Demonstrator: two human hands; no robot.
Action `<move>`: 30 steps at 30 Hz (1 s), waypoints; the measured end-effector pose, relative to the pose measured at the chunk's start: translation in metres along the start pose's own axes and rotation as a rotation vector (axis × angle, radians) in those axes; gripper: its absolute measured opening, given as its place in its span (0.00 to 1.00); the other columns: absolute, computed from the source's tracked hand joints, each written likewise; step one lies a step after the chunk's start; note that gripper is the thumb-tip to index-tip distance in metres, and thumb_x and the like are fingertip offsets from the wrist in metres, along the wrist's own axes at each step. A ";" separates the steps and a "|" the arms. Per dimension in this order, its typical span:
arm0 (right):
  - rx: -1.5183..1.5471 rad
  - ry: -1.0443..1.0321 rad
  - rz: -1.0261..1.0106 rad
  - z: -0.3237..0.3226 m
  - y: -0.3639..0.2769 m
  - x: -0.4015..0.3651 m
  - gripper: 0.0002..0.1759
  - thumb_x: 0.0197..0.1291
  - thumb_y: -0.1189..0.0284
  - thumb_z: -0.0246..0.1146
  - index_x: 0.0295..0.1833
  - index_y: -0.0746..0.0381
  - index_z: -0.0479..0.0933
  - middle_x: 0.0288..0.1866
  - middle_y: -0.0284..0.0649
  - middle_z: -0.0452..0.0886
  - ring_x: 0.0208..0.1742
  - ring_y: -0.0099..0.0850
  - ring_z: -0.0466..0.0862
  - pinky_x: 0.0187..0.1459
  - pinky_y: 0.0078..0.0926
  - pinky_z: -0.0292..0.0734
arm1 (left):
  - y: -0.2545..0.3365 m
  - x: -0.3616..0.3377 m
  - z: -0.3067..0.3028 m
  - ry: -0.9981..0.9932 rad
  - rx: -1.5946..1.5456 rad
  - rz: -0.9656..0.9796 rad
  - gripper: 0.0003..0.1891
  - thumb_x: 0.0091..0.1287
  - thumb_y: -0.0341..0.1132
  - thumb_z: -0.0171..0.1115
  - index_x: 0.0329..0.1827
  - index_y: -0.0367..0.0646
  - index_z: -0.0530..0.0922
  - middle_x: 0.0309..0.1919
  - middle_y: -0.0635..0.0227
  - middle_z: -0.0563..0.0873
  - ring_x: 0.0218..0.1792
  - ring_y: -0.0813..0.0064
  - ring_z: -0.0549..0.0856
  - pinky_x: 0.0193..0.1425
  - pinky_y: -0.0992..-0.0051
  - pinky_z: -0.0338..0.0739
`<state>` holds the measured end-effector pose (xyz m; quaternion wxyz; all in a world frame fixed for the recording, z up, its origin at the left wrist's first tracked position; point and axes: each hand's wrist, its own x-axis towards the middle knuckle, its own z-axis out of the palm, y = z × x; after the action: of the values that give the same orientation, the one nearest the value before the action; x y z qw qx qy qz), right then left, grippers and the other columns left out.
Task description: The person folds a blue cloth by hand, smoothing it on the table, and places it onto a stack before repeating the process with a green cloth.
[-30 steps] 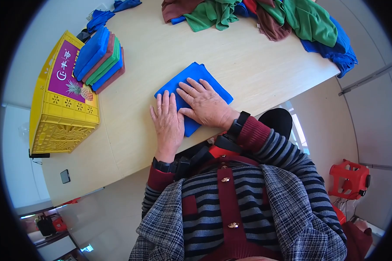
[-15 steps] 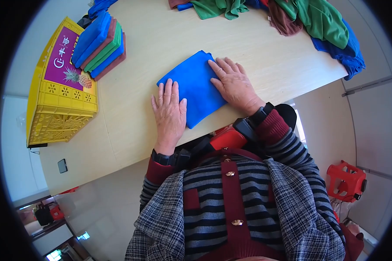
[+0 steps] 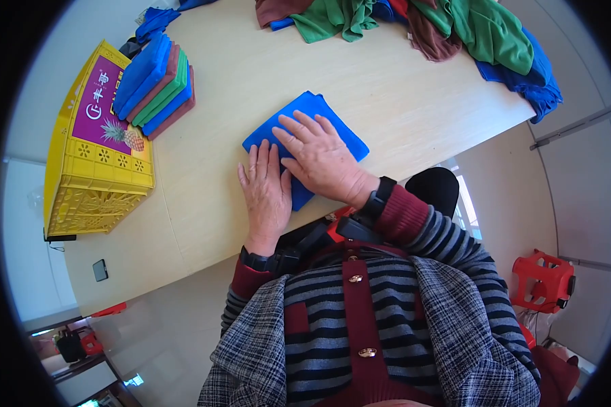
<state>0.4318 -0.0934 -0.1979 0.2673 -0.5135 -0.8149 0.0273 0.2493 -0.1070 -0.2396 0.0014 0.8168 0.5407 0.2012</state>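
A folded blue cloth (image 3: pixel 343 139) lies on the pale tabletop in front of me. My left hand (image 3: pixel 265 193) rests flat along its left edge, fingers stretched out and pointing away from me. Across the middle of the cloth lies my right hand (image 3: pixel 322 156), open, its fingers reaching up and left and its thumb close to my left hand. Neither hand grips anything; both press on or touch the cloth from above. Parts of the cloth are hidden under the hands.
At the left stands a yellow crate (image 3: pixel 102 183) with a pineapple label. Beside it leans a stack of folded cloths (image 3: pixel 159 88) in blue, brown and green. Loose cloths (image 3: pixel 489 34) are heaped at the far right. A small dark flat object (image 3: pixel 100 270) lies near the left corner.
My right hand has slid left from the cloth's right edge onto its middle, nearer my left hand. The left hand stays about where it was. The camera view has shifted slightly.
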 end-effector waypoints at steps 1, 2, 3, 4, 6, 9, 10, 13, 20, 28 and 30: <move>-0.006 -0.036 -0.003 0.004 -0.003 0.001 0.34 0.71 0.59 0.63 0.78 0.62 0.68 0.80 0.53 0.68 0.81 0.50 0.65 0.79 0.52 0.59 | -0.001 0.000 -0.003 0.005 0.003 0.001 0.26 0.81 0.41 0.53 0.78 0.39 0.69 0.80 0.54 0.66 0.82 0.51 0.62 0.82 0.38 0.51; -0.006 -0.034 -0.009 0.007 0.000 0.002 0.34 0.71 0.59 0.63 0.78 0.62 0.68 0.80 0.53 0.68 0.81 0.50 0.65 0.79 0.52 0.59 | -0.001 -0.001 -0.007 0.013 -0.007 0.005 0.26 0.80 0.40 0.54 0.77 0.38 0.70 0.80 0.54 0.67 0.81 0.51 0.63 0.82 0.40 0.53; -0.033 -0.011 0.083 0.011 0.006 0.001 0.35 0.72 0.58 0.62 0.78 0.63 0.67 0.80 0.54 0.67 0.81 0.51 0.65 0.79 0.52 0.59 | -0.002 -0.003 -0.012 0.020 -0.016 0.007 0.26 0.80 0.40 0.55 0.77 0.38 0.70 0.79 0.54 0.68 0.80 0.51 0.65 0.82 0.42 0.54; -0.060 0.010 0.174 0.012 0.013 0.000 0.36 0.72 0.57 0.62 0.79 0.63 0.66 0.80 0.55 0.67 0.81 0.51 0.65 0.80 0.51 0.59 | -0.004 -0.005 -0.014 0.027 -0.026 0.007 0.25 0.80 0.39 0.55 0.77 0.38 0.71 0.78 0.53 0.69 0.79 0.51 0.66 0.82 0.44 0.56; -0.080 0.027 0.260 0.013 0.023 0.000 0.37 0.72 0.56 0.61 0.79 0.64 0.65 0.80 0.55 0.67 0.81 0.52 0.65 0.80 0.51 0.58 | -0.009 -0.013 -0.018 0.052 -0.107 -0.038 0.25 0.79 0.38 0.56 0.76 0.38 0.71 0.77 0.53 0.71 0.78 0.51 0.68 0.81 0.47 0.59; -0.065 -0.043 0.301 0.007 0.034 0.000 0.39 0.75 0.53 0.58 0.80 0.66 0.62 0.80 0.57 0.66 0.81 0.52 0.65 0.80 0.49 0.58 | -0.013 -0.023 -0.023 0.101 -0.278 -0.115 0.25 0.78 0.36 0.58 0.75 0.37 0.72 0.74 0.52 0.74 0.75 0.52 0.71 0.79 0.53 0.65; -0.064 -0.047 0.296 0.006 0.036 0.001 0.39 0.75 0.53 0.58 0.80 0.66 0.62 0.80 0.57 0.66 0.81 0.52 0.65 0.80 0.49 0.58 | -0.014 -0.026 -0.024 0.127 -0.291 -0.124 0.24 0.78 0.35 0.59 0.74 0.36 0.73 0.72 0.52 0.76 0.73 0.52 0.74 0.76 0.55 0.68; -0.075 -0.087 0.267 0.008 0.036 0.000 0.39 0.76 0.50 0.56 0.80 0.67 0.62 0.80 0.57 0.66 0.81 0.52 0.65 0.80 0.47 0.58 | -0.012 -0.040 -0.028 0.181 -0.307 -0.149 0.23 0.77 0.34 0.61 0.72 0.36 0.75 0.68 0.51 0.80 0.67 0.52 0.79 0.72 0.60 0.74; -0.028 -0.117 0.170 0.012 0.019 -0.003 0.39 0.76 0.50 0.55 0.80 0.67 0.62 0.79 0.57 0.67 0.81 0.52 0.65 0.80 0.47 0.58 | -0.022 -0.110 -0.067 -0.122 -0.638 -0.333 0.16 0.80 0.32 0.57 0.66 0.35 0.80 0.61 0.54 0.85 0.63 0.64 0.85 0.64 0.66 0.81; 0.084 -0.190 -0.029 0.028 -0.035 -0.009 0.39 0.74 0.51 0.58 0.80 0.67 0.63 0.79 0.58 0.67 0.80 0.54 0.66 0.80 0.49 0.59 | -0.032 -0.171 -0.054 -0.227 -1.666 -0.926 0.25 0.81 0.42 0.61 0.74 0.39 0.73 0.67 0.55 0.83 0.68 0.65 0.81 0.71 0.63 0.76; 0.103 -0.192 -0.071 0.030 -0.050 -0.014 0.39 0.74 0.52 0.59 0.80 0.67 0.63 0.79 0.58 0.67 0.80 0.54 0.66 0.80 0.49 0.59 | -0.016 -0.164 -0.056 -0.116 -1.821 -0.983 0.26 0.80 0.44 0.62 0.75 0.39 0.72 0.67 0.56 0.82 0.69 0.64 0.81 0.72 0.62 0.75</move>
<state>0.3812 -0.1219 -0.2131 0.2150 -0.4649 -0.8520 0.1085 0.1622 -0.2579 -0.2456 0.7264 0.2041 0.4567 0.4713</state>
